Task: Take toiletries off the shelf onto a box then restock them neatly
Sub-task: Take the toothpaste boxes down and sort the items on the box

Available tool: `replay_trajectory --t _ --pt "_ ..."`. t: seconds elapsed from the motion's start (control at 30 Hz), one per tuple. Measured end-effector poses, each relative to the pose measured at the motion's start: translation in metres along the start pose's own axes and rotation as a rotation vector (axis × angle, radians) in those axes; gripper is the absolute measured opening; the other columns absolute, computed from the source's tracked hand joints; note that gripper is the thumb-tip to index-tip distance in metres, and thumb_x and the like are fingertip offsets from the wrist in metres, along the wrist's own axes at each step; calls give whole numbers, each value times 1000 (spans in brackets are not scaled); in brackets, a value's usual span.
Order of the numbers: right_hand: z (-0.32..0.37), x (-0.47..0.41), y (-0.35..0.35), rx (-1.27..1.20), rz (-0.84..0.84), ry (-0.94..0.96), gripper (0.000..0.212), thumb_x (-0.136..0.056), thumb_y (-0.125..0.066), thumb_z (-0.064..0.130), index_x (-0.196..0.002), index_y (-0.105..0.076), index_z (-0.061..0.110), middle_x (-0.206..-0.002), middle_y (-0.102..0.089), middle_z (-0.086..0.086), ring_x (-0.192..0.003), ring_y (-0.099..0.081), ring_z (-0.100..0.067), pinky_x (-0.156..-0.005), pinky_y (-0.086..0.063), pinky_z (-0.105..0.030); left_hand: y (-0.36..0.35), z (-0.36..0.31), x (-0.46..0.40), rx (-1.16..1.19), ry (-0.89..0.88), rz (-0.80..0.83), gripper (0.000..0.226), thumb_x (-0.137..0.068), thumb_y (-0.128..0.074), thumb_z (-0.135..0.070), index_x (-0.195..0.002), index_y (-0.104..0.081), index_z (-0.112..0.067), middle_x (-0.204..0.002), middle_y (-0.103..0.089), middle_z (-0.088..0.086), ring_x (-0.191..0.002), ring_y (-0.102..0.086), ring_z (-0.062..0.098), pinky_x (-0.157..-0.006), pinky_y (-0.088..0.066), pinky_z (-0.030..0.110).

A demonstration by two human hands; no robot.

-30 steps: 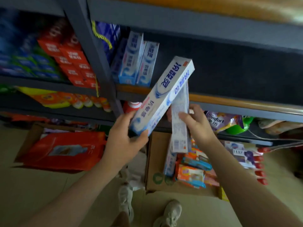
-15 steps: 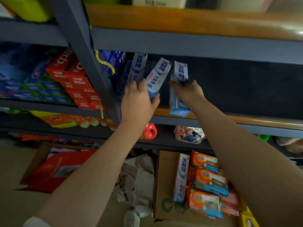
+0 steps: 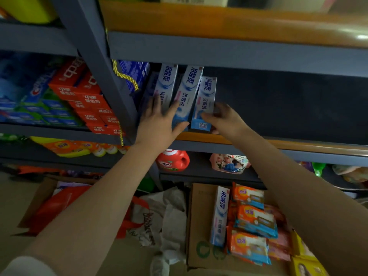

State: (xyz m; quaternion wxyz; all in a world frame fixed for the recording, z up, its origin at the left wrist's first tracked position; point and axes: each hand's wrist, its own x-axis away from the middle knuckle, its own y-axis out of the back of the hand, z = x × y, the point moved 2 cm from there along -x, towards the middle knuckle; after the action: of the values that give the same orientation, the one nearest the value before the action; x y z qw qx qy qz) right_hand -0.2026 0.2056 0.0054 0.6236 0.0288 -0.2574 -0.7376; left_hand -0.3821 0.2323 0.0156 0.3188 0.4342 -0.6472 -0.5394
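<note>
Three white-and-blue toothpaste boxes stand side by side at the left end of the dark shelf (image 3: 258, 144): a left box (image 3: 169, 84), a middle box (image 3: 189, 90) and a right box (image 3: 206, 96). My left hand (image 3: 159, 121) lies with straight fingers against the fronts of the left and middle boxes, thumb under the middle one. My right hand (image 3: 223, 117) holds the right box by its lower part, thumb on the front. Below, a cardboard box (image 3: 199, 220) on the floor carries another toothpaste box (image 3: 220, 216) and several orange wipe packs (image 3: 255, 221).
A grey shelf post (image 3: 95, 56) with a yellow rope (image 3: 124, 76) stands left of the boxes; red toothpaste cartons (image 3: 85, 96) fill the neighbouring bay. A red detergent bottle (image 3: 172, 160) sits one shelf down. A white bag (image 3: 165, 214) lies on the floor.
Both hands rose from above the floor box to the shelf with one toothpaste box each. Those boxes now stand upright beside the earlier ones, and my left hand has flattened against them.
</note>
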Motion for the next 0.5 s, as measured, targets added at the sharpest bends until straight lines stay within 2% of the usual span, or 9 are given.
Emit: replay_trajectory --t 0.1,0.27,0.4,0.5 --pt "9 -3 -3 -67 10 12 31 -88 -59 18 -118 -55 16 -110 -64 -6 -97 -64 -20 -81 -56 -39 1 2 1 25 -26 27 64 -92 -44 -49 -147 -19 -28 -157 0 13 -142 1 33 -113 -16 47" --pt "12 -3 -4 -141 50 -21 26 -92 -55 12 -117 -54 16 -111 -62 -6 -95 -62 -17 -68 -53 -26 1 9 2 76 -91 -9 58 -93 -51 -32 -145 -28 -24 -156 -5 11 -143 -1 30 -111 -21 47" --pt "11 -10 0 -330 -6 -86 19 -93 -53 9 -110 -52 17 -103 -62 -4 -97 -61 -20 -81 -53 -37 1 12 0 52 -123 -17 54 -93 -51 -25 -144 -32 -22 -155 -12 13 -143 -6 31 -110 -25 46" --pt "7 -20 -7 -114 -35 -54 27 -89 -57 12 -116 -52 15 -111 -63 -5 -101 -62 -22 -84 -54 -43 4 12 -1 40 -145 -25 54 -92 -54 -23 -142 -35 -20 -154 -16 15 -142 -10 33 -108 -28 48"
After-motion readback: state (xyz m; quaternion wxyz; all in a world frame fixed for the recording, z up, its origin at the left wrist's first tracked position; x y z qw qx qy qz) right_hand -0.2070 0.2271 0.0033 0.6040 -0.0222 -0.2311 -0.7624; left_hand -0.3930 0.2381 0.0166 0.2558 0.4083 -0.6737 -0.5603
